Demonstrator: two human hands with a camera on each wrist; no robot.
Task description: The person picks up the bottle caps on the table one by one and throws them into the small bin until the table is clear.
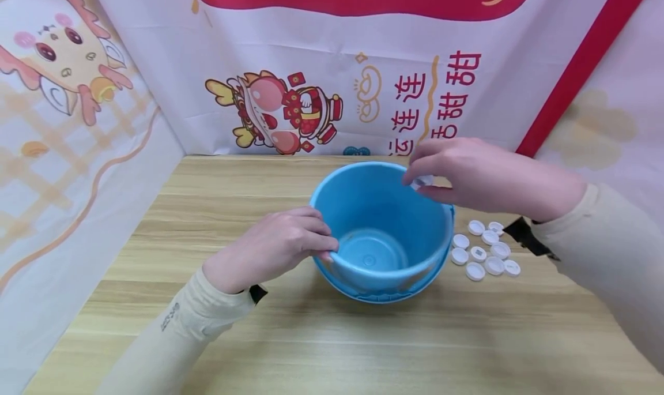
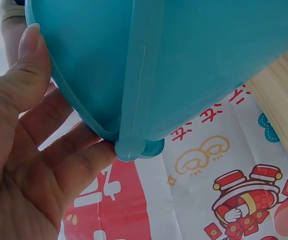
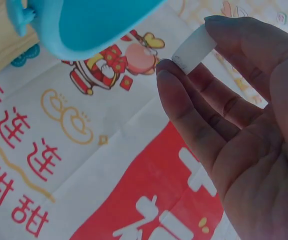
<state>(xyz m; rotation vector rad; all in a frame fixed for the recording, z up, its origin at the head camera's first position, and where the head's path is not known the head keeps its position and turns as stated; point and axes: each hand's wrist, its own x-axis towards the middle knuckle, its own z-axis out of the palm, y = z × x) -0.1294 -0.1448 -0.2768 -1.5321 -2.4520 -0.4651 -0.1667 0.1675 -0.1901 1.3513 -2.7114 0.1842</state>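
Observation:
A blue plastic bucket (image 1: 370, 251) stands upright on the wooden table, its inside facing me. My left hand (image 1: 280, 242) grips the bucket's left rim. In the left wrist view the thumb (image 2: 30, 47) lies against one side of the rim, with fingers on the other side. My right hand (image 1: 456, 167) is raised at the bucket's far right rim. Between its thumb and fingertips it pinches a small round white cap (image 3: 196, 49); in the right wrist view the cap is apart from the bucket (image 3: 99, 25).
Several white round caps (image 1: 494, 266) lie in a loose group on the table (image 1: 233, 337), right of the bucket. Behind the table hangs a printed white and red cloth (image 1: 321, 43). Another patterned cloth (image 1: 78, 153) covers the left side.

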